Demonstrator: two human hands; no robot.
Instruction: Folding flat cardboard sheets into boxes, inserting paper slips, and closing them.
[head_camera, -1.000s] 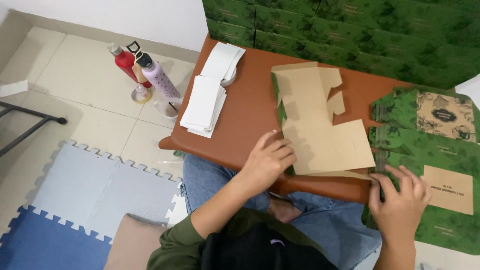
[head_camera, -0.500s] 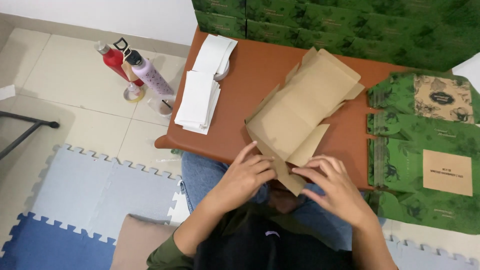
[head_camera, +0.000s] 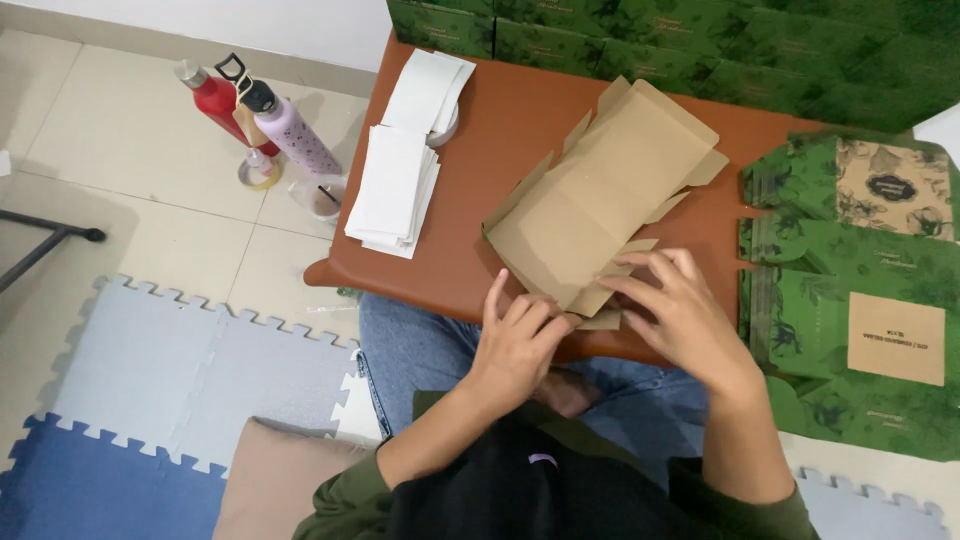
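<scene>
A flat brown cardboard box blank (head_camera: 600, 195) with flaps lies tilted on the low brown table (head_camera: 470, 270), plain side up. My left hand (head_camera: 515, 340) pinches its near edge at the table's front. On the blank's near flaps rests my right hand (head_camera: 680, 315), fingers curled over them. Both hands hold the same blank, close together.
A stack of white paper sheets (head_camera: 395, 190) lies on the table's left. Flat green printed box blanks (head_camera: 850, 300) sit at the right, with more green boxes (head_camera: 640, 40) along the back. Red (head_camera: 215, 100) and lilac (head_camera: 295, 130) bottles stand on the tile floor. Foam mats (head_camera: 150, 400) lie lower left.
The cardboard blank was turned and pulled toward me. My right hand came in from the green blanks at the right onto the cardboard's near flaps, beside my left hand.
</scene>
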